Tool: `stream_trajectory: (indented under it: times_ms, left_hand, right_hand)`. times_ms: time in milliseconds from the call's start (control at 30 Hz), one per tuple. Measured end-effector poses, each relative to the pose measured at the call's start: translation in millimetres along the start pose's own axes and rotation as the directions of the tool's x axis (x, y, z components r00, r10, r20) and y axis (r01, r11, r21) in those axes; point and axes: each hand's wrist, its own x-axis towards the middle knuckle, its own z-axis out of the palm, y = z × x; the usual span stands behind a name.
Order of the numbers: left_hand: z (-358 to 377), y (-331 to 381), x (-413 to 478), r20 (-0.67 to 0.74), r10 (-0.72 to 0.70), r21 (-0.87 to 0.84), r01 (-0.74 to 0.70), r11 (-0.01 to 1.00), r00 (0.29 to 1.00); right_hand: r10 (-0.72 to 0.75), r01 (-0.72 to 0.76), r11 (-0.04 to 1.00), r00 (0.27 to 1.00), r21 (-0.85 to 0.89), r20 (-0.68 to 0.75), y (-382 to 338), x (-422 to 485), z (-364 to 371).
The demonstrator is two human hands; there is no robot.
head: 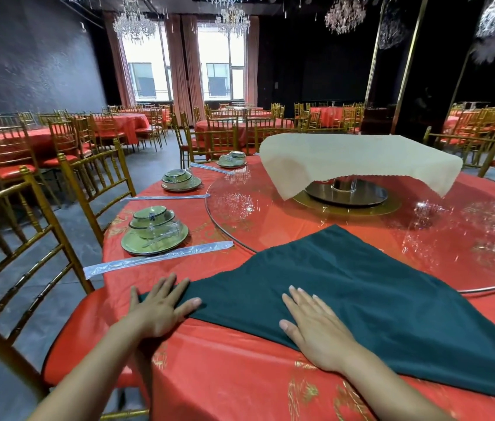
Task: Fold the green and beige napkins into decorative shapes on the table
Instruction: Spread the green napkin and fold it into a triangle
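Note:
A dark green napkin point(373, 293) lies flat as a large triangle on the red tablecloth point(225, 375), its far tip lapping onto the glass turntable. My left hand point(158, 308) presses flat on the napkin's left corner, fingers straight. My right hand point(316, 323) lies flat on the near edge of the napkin, fingers spread. A beige napkin point(358, 156) is draped over a stand at the middle of the turntable, its corners hanging down.
The glass turntable point(240, 217) fills the table's middle. Place settings of green plates and bowls point(153, 230) with wrapped chopsticks point(158, 258) line the left rim. Gold chairs point(27, 238) stand close at the left.

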Motion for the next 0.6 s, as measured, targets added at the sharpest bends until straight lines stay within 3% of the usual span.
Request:
stream_trajectory:
  times_ms: [67,133,233,267,333,467,600]
  left_hand:
    - [-6,-6,3,-0.009,-0.056,0.032,0.056,0.998,0.998]
    - [-11,10,0,-0.156,-0.029,0.045,0.036,0.998,0.987]
    - [-8,86,-14,-0.408,0.282,-0.069,-0.338,0.939,0.868]
    - [-3,115,-20,-0.407,0.372,-0.099,-0.445,0.890,0.834]
    - [9,156,-21,-0.362,0.434,-0.114,-0.501,0.858,0.825]
    - [33,169,-11,-0.285,0.339,-0.047,-0.367,0.929,0.896]
    - [36,170,-14,-0.235,0.342,0.022,-0.347,0.938,0.910]
  right_hand:
    - [0.008,-0.008,1.000,1.000,0.018,0.006,-2,-2,-3]
    - [0.012,-0.012,1.000,1.000,0.027,0.014,-5,-4,-5]
    - [0.016,-0.016,0.998,1.000,0.054,0.017,-5,-2,-5]
    - [0.022,-0.024,0.996,1.000,0.089,0.013,-4,0,-7]
    - [0.054,-0.050,0.984,0.998,0.169,-0.019,1,1,-13]
    - [0.068,-0.058,0.995,0.990,0.078,-0.125,11,-8,-12]
    - [0.092,-0.089,0.995,0.992,0.033,-0.088,15,-22,-5]
